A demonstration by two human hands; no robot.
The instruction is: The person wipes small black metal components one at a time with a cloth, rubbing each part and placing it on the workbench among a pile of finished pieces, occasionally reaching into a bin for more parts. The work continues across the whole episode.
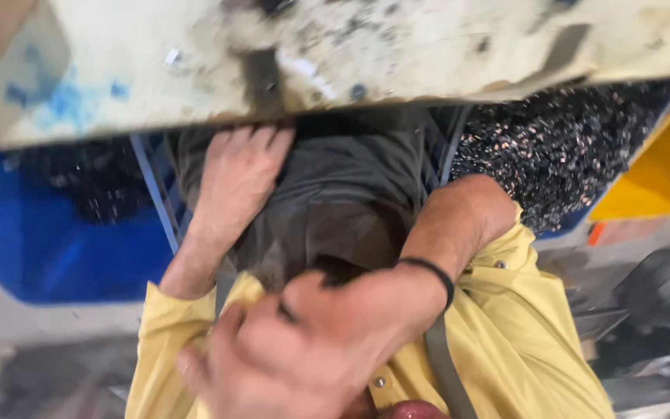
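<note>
My left hand (238, 178) lies flat on dark grey cloth (343, 194), its fingertips just under the edge of a worn white tabletop (397, 46). It holds nothing. A yellow sleeve (184, 326) covers that forearm. My right hand (312, 353) is close to the camera and blurred. Its fingers are curled at the cuff of the left yellow sleeve and seem to pinch it. A black band (436, 275) circles the right wrist, and the right yellow sleeve (513, 326) is pushed back to the elbow.
A blue bin (48, 248) with dark contents sits low on the left. Another bin of dark glittering metal shavings (568, 147) is on the right, beside a yellow bin (668, 171). Grey machine parts (653, 310) fill the lower right.
</note>
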